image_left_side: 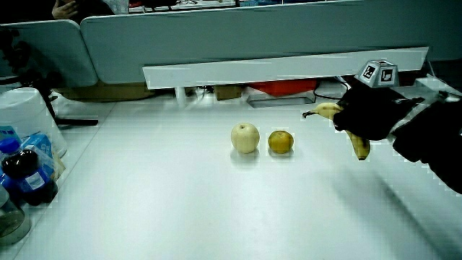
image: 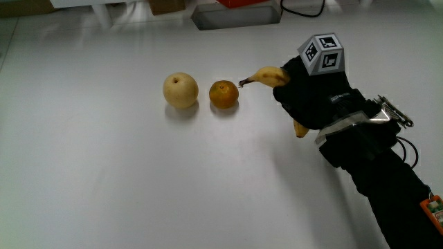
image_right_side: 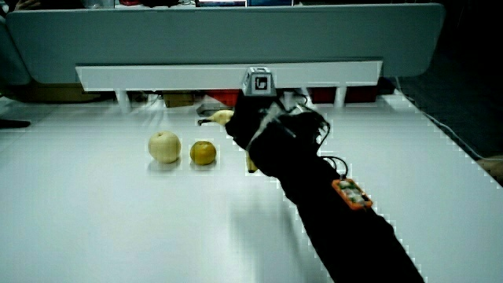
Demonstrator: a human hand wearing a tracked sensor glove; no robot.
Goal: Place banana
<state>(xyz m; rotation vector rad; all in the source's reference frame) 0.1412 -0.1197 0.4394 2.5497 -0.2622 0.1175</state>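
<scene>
Main view: banana [image: 271, 75] held above the surface [image: 138, 173], beside the orange [image: 223, 94].
The banana is gripped around its middle by the fingers of the gloved hand [image: 311, 97]; its dark stem points toward the orange, and its tip hangs below the glove in a side view [image_left_side: 362, 148]. Yellow, curved skin is seen, mostly hidden by the glove. If it is lowered stem-first, the orange could be nudged and rolled against the pale apple [image: 181, 90]; a tilted release could let the banana rock.

White table [image: 104, 173] — pear [image: 181, 90], orange [image: 223, 94] touching it.
</scene>
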